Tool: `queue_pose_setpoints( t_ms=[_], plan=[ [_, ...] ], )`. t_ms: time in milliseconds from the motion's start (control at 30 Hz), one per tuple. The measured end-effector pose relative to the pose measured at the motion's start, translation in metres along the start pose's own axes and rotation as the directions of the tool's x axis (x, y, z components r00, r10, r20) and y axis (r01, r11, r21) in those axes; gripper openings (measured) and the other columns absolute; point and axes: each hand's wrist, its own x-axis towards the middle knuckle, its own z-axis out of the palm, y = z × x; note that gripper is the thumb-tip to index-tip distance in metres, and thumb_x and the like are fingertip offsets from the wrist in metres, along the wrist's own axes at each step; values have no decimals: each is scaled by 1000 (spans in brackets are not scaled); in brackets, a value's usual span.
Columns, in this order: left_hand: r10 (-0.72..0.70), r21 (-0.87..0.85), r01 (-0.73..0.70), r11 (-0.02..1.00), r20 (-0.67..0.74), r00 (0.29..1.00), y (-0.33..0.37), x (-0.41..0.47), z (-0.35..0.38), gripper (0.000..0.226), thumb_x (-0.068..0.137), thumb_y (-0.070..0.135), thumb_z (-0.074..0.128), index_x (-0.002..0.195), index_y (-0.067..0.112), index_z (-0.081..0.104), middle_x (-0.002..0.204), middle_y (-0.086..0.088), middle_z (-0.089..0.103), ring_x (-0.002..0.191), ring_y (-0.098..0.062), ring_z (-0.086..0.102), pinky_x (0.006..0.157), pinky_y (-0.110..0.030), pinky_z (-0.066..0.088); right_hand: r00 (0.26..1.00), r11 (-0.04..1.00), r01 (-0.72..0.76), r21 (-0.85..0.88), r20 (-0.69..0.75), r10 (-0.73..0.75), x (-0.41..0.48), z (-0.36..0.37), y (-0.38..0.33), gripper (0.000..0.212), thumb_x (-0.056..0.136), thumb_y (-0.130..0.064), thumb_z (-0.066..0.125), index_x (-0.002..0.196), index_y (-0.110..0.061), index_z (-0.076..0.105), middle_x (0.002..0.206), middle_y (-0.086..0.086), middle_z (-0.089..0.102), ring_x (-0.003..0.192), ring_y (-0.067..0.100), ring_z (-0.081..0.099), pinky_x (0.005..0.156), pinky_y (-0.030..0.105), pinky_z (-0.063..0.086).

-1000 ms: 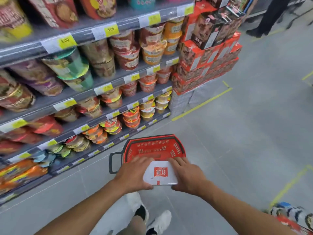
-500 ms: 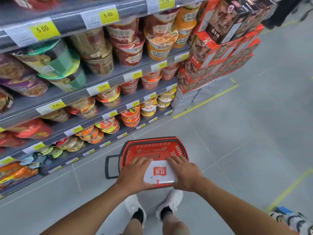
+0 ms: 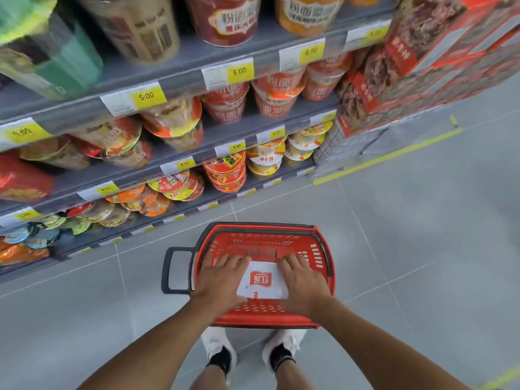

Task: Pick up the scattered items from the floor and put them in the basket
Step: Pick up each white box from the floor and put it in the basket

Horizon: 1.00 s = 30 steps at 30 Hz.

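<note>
A red plastic basket (image 3: 320, 243) with a black handle stands on the grey floor just ahead of my feet. Above its opening I hold a white packet (image 3: 263, 281) with a red logo, flat side up. My left hand (image 3: 222, 280) grips the packet's left edge and my right hand (image 3: 302, 282) grips its right edge, fingers curled over the far side. The inside of the basket shows only its red slotted bottom and walls around the packet.
Grey shelves (image 3: 180, 71) full of instant noodle cups and bowls run along the left, close to the basket. A stack of red boxes (image 3: 422, 66) stands at the shelf's right end. Yellow tape lines (image 3: 388, 156) mark the tiled floor on the right.
I have stepped closer to the basket. Both hands moved the packet forward, from the basket's near rim to above its middle.
</note>
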Motion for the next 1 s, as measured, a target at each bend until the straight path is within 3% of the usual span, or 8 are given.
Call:
queue_pose_setpoints(
  t_ms=[100,267,433,600,800,1000],
  plan=[
    [-29,46,28,999,41,999,-1,29,19,102,78,69,68,157,27,19,159,1,33,146,-23,33,119,-58,16,1000,999,-10,-42,4,10,30,22,6,94,84,-54,67,157,-23,17,151,-1,31,138,23,33,110,46,44],
    [-98,54,96,994,40,994,-8,76,72,99,80,55,75,156,21,21,153,-3,34,137,-27,35,103,-49,43,999,994,-8,-111,-37,4,84,59,19,98,88,-55,66,162,-23,10,160,-3,26,146,24,26,122,48,24],
    [-138,34,136,990,48,989,-12,123,130,99,82,49,76,156,18,18,155,-1,32,140,-25,33,95,-44,48,997,996,-58,-73,-52,55,141,110,34,92,94,-43,67,162,-27,8,161,-6,27,148,23,25,121,49,28],
    [-157,17,157,988,39,987,-21,175,189,100,85,44,76,158,14,15,158,-6,30,146,-28,28,97,-47,51,995,997,-79,21,-62,80,200,165,54,101,90,-35,76,161,-26,4,161,-8,25,151,22,21,115,39,43],
    [-161,-42,163,986,46,986,-32,214,242,95,90,31,73,160,16,10,166,-5,17,152,-31,18,105,-49,48,996,995,-63,80,-56,67,250,213,72,96,91,-32,74,158,-24,5,164,-7,22,157,20,11,117,40,43],
    [-180,-59,182,981,37,983,-35,228,275,96,89,29,75,160,16,10,163,-6,19,152,-32,19,104,-49,50,998,995,-54,83,-37,57,272,240,75,90,95,-18,67,160,-22,4,168,-4,15,159,21,3,118,41,41]
  ],
)
